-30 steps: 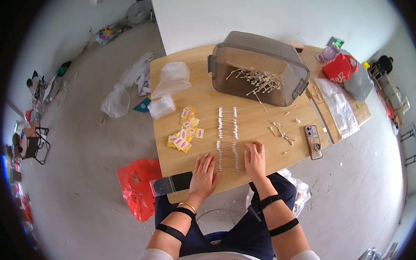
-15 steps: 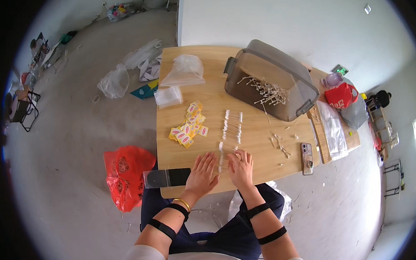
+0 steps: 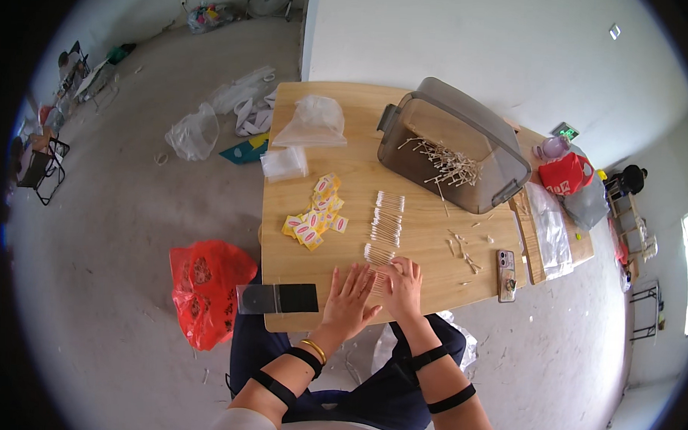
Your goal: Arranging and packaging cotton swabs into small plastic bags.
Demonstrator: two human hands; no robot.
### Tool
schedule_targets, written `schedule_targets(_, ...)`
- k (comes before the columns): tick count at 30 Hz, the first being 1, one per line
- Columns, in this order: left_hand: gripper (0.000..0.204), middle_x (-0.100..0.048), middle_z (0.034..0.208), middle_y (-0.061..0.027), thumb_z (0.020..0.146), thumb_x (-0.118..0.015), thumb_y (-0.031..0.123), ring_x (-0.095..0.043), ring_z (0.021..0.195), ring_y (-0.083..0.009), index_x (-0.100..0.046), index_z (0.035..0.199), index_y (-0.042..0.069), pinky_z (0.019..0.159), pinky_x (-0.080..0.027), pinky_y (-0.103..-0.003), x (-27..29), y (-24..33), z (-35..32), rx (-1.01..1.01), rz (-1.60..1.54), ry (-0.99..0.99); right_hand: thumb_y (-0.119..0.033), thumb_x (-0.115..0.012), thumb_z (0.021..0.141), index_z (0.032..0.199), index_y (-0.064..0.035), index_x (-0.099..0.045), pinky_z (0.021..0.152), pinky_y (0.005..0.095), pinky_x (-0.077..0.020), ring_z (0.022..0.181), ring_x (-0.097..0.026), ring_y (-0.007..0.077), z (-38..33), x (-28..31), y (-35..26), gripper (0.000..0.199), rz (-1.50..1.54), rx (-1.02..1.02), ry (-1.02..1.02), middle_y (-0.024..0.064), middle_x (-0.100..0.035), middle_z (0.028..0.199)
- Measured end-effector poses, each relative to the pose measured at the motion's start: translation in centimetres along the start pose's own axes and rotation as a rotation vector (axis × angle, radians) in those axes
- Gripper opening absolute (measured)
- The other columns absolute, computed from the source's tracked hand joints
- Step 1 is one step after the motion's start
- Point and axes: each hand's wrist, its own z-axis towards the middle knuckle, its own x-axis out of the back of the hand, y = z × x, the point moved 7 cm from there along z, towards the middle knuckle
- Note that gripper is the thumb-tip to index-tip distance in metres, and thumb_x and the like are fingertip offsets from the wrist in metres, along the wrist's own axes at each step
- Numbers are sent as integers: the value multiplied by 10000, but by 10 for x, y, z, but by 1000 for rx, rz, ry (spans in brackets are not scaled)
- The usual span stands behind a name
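Observation:
A column of cotton swabs, laid side by side in several groups, runs down the middle of the wooden table. At its near end my left hand lies flat with fingers stretched, its fingertips touching the left ends of the swabs. My right hand is on the other side, fingers bent and pinched together on a cotton swab; the fingers partly hide it. Left of the column lies a heap of small yellow and white paper packets. By my left wrist rests a black flat pad in a clear sleeve.
A grey translucent bin on its side holds loose swabs. Stray swabs and a phone lie to the right. Clear bags occupy the far left corner. A red plastic bag stands on the floor.
My left hand has moved right, up against the near swabs, with its fingers more spread. The right hand stays at their right ends. The whole view has shifted slightly.

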Motion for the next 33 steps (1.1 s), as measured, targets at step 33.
schedule_targets(33,787,-259,1640,-109,1006,-378,605,-213,1531,-299,-274,1585,82,1221,-81,-623,7,6,9,-61,-23,3,-306,-583,925,1550,-51,-333,1248,463,-174,1502,-272,309,-51,-1,7,720,-120,10,-169,124,-328,1612)
